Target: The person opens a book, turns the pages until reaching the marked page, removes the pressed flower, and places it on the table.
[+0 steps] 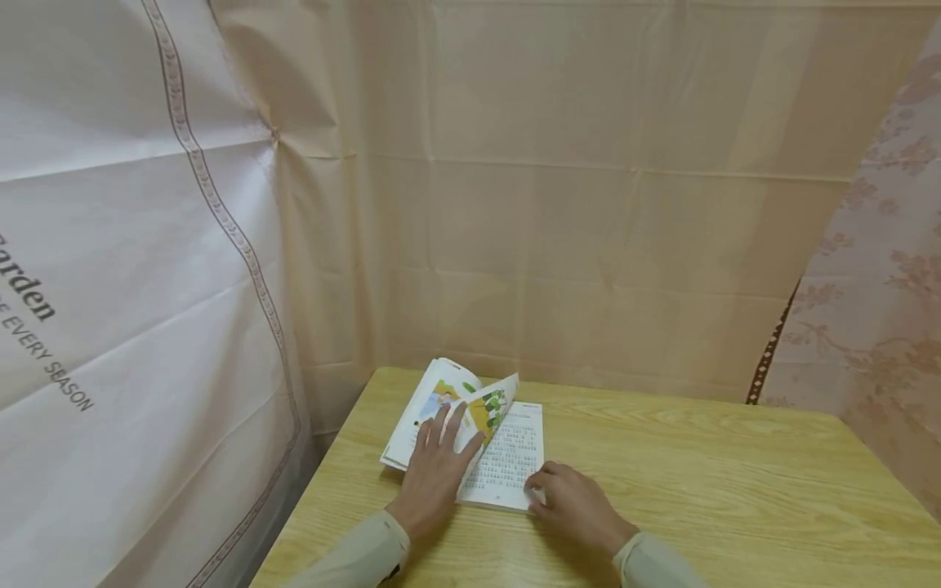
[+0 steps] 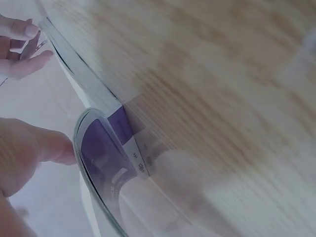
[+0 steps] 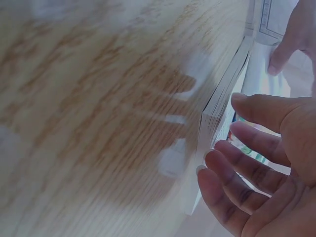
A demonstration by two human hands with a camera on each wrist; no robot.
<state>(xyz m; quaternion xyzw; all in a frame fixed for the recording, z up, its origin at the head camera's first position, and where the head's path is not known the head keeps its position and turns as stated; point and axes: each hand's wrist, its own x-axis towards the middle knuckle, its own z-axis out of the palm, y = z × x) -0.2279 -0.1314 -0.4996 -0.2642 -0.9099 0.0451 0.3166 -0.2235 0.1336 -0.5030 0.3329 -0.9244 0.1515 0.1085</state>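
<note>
An open book (image 1: 507,465) lies at the table's left, with text on its right page. One colour-printed leaf (image 1: 491,408) stands partly raised near the middle. My left hand (image 1: 435,478) rests on the illustrated left pages, fingers extended; its thumb (image 2: 57,147) touches the pages in the left wrist view, where the purple cover (image 2: 101,148) curves upward. At the right page's lower outer corner is my right hand (image 1: 577,502). In the right wrist view its fingers (image 3: 247,168) are loosely bent beside the page block (image 3: 217,116), thumb apart from them.
The wooden table (image 1: 706,482) extends to the right of the book. A beige cloth (image 1: 588,204) hangs behind it, a white printed cloth (image 1: 132,286) on the left and a floral one (image 1: 875,310) on the right.
</note>
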